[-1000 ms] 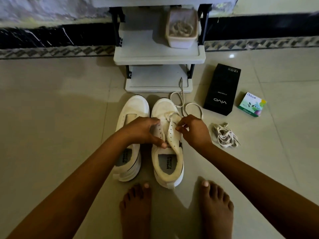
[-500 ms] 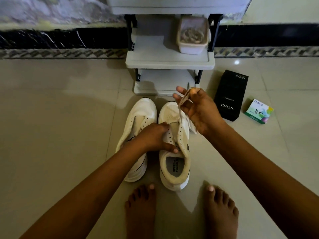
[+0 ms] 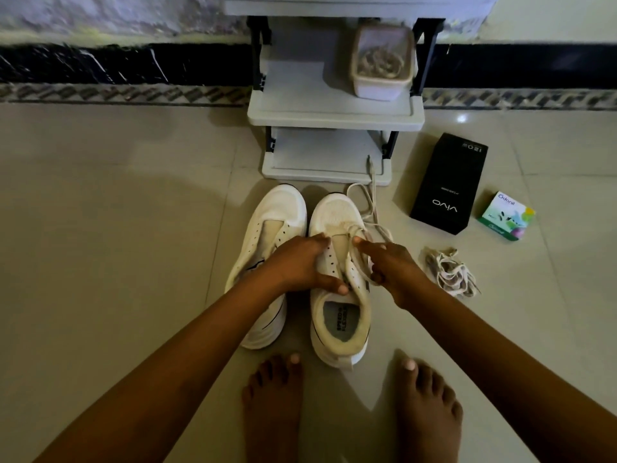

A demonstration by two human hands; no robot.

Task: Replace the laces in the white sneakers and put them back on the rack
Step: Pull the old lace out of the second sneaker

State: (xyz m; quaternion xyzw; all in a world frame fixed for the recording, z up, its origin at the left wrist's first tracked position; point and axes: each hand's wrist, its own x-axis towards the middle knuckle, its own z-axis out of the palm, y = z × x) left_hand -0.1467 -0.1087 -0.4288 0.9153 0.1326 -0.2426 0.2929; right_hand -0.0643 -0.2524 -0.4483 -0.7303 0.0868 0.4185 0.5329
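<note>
Grips the eyelet flap of the held sneaker (image 3: 337, 315) with the left hand (image 3: 300, 265), thumb hooked at the tongue; with the right hand (image 3: 392, 265), lays a forefinger on the new lace (image 3: 373, 185) at the front eyelets, other fingers curled, cannot tell whether pinching anything. Seems early: threaded only through the holes at the fingertips, loose ends trailing beyond the right hand toward the rack (image 3: 334, 115). Left to do: remaining eyelets, the laceless second sneaker (image 3: 267, 228) just outside the left hand, then both onto the rack.

Open floor (image 3: 117, 228) left, clutter right
Ahead the rack (image 3: 334, 111) blocks; black box (image 3: 449, 185), green box (image 3: 505, 216) and lace pile (image 3: 450, 274) crowd the right.
</note>
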